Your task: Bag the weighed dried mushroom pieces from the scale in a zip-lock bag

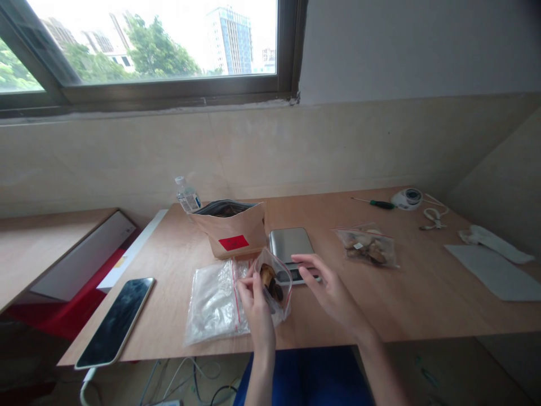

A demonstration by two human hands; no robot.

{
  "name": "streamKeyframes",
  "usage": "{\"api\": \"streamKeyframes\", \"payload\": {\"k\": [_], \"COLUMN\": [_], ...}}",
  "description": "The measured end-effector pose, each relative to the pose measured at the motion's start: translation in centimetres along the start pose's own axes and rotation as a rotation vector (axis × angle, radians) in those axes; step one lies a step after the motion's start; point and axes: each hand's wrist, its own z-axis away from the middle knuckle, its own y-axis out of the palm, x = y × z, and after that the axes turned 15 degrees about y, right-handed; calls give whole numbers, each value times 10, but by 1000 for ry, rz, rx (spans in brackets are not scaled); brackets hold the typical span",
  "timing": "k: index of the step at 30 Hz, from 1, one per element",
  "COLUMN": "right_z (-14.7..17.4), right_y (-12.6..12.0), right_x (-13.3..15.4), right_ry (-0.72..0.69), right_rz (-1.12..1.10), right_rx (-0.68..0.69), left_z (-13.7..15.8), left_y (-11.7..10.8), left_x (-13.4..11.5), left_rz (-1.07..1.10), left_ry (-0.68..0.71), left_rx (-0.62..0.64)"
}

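Note:
My left hand (254, 296) pinches the edge of a clear zip bag (284, 268), whose mouth gapes toward me. Brown dried mushrooms (269, 277) show inside it. My right hand (323, 285) hovers just right of the bag, fingers apart and holding nothing. Behind the bag lies a small kitchen scale (291, 241) with a bare steel plate; the bag and my right hand partly cover its front. A kraft paper pouch (240, 228) with a red label stands open behind my left hand, its contents dark and unclear. Flat empty zip bags (213, 301) lie left of my left hand.
Right of the scale lies a filled zip bag (368, 246). A phone (118, 321) on a cable rests at the left edge. A plastic bottle (188, 195) stands behind the pouch. Farther right are a screwdriver (380, 204), a dome camera (407, 198) and white paper (496, 273).

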Motion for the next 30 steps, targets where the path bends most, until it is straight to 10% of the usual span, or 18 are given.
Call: {"api": "streamKeyframes", "payload": {"k": [9, 22, 30], "right_z": [29, 23, 22], "right_y": [39, 17, 17], "right_x": [-25, -40, -51], "right_ry": [129, 99, 183], "right_rz": [-171, -395, -380], "right_rx": [37, -219, -107], "left_z": [13, 0, 0], "left_y": [9, 0, -4], "left_x": [-15, 3, 7], "left_rz": [214, 87, 14], "left_ry": [-120, -21, 114], "left_rx": [-6, 361, 319]}}
